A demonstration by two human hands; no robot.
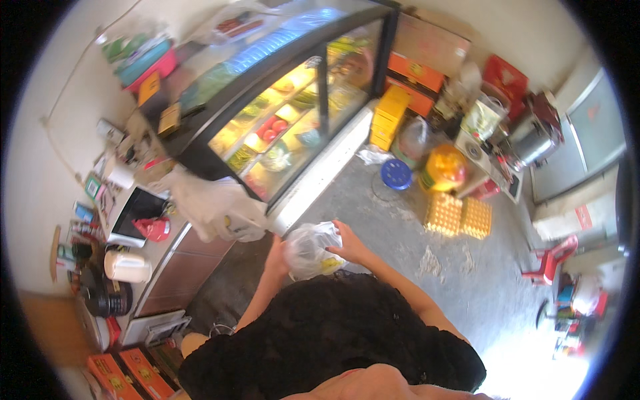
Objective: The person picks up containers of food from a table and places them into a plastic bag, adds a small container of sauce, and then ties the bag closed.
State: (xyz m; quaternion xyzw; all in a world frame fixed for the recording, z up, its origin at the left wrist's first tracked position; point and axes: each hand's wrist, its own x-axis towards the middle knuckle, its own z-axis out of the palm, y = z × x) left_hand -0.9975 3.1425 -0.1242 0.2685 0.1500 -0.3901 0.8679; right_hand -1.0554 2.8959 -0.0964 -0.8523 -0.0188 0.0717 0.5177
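Note:
Between my hands, close in front of my body, is a whitish translucent plastic bag with a yellow patch near its lower right. My left hand holds the bag's left side. At its upper right, my right hand grips the edge with bent fingers. What the bag contains is too blurred to tell. Just beyond my left hand, a bunch of pale plastic bags hangs at the counter's end. A glass-fronted display fridge with lit shelves of vegetables and red tomatoes stands ahead.
To the left, a counter carries a dark-screened device, a cream kettle and a black pot. On the right floor are egg trays, a blue stool, yellow boxes and a red chair.

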